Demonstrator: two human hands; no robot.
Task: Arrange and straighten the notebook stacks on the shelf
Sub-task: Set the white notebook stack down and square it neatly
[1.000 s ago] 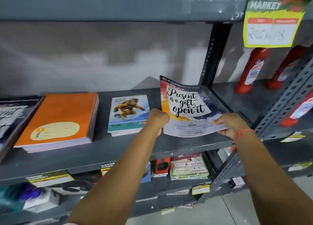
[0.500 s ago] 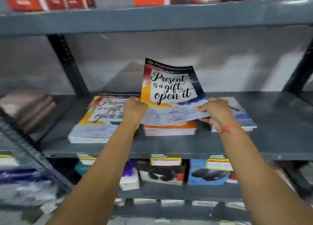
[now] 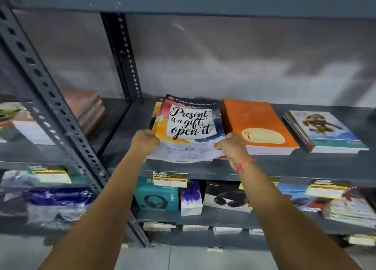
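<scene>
On the grey shelf (image 3: 305, 164) lie an orange stack (image 3: 256, 125) and a cartoon stack (image 3: 325, 131), and just left of them both hands, left hand (image 3: 144, 142) and right hand (image 3: 232, 147), have fingers closed on the "Present is a gift" notebook (image 3: 189, 127), which sits on its own pile.

Two bare forearms in view, no sleeves on either, both uncovered up to the bottom edge of the picture; left hand (image 3: 144, 142) bare, no ring, watch or band visible; right hand (image 3: 232, 147) bare too; right wrist has a thin red thread bracelet (image 3: 244, 162), single strand round the wrist, knotted, with a short loose tail hanging off it; no gloves; fingers mostly hidden, nails too blurred to tell.
</scene>
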